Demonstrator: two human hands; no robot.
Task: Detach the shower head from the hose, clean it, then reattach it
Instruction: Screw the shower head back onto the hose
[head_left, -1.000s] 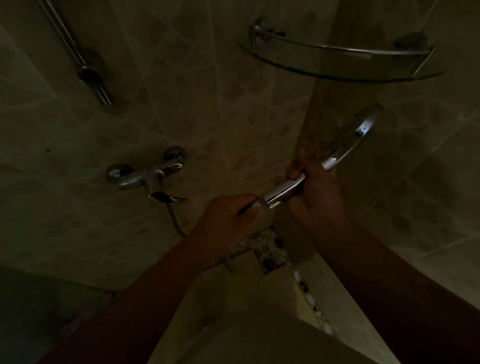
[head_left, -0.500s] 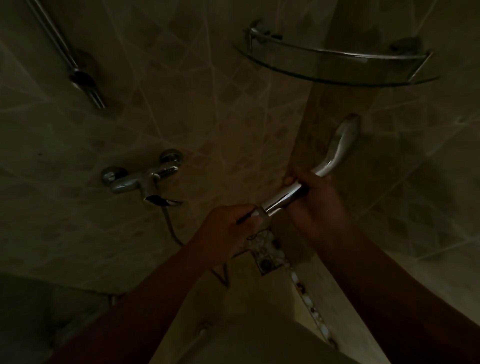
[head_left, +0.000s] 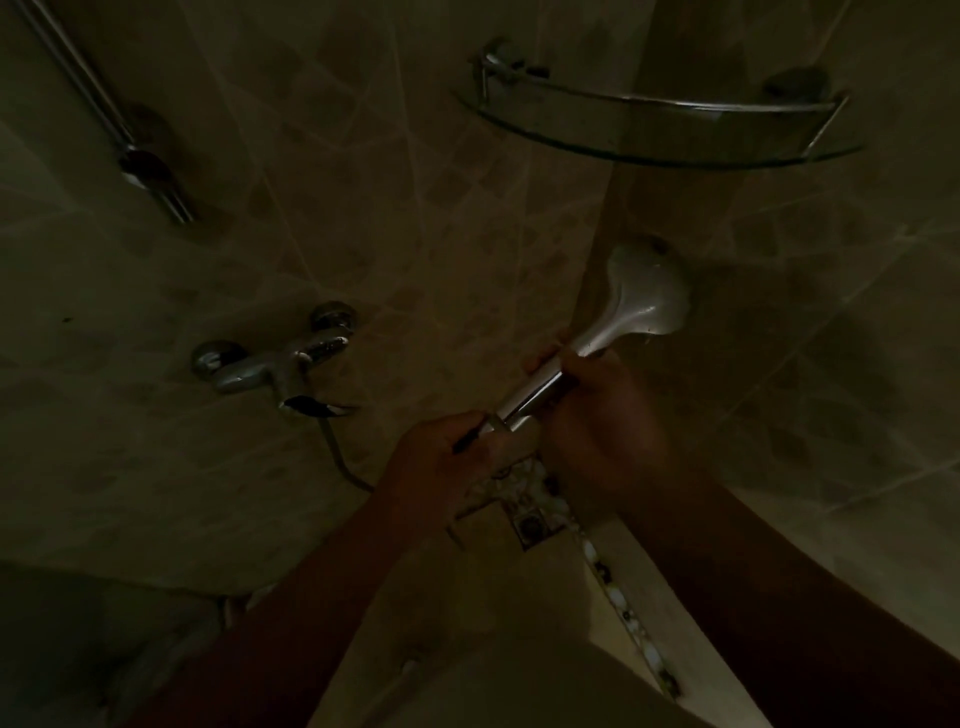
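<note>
The shower head (head_left: 647, 296) is held out to the right of the wall tap (head_left: 275, 366), its chrome handle slanting down toward the person; the right hand (head_left: 597, 415) has its grip wrapped round that handle just below the head; the left hand (head_left: 447, 457) has its grip pinched on the joint at the handle's lower end, where the hose (head_left: 337, 457) from the tap should meet it, though the nut itself is hidden under the fingers.

My judgement is that the joint is being unscrewed; the light is poor and the chrome looks slick, so the handle could twist free in the right hand; if the nut lets go suddenly, the head might drop toward the floor drain (head_left: 530, 525) below the hands, or the washer could be lost there.

Against the earlier frames, the head has rolled over; its pale rounded back now faces up, where its rim showed edge-on before; both hands have kept their places.
</note>
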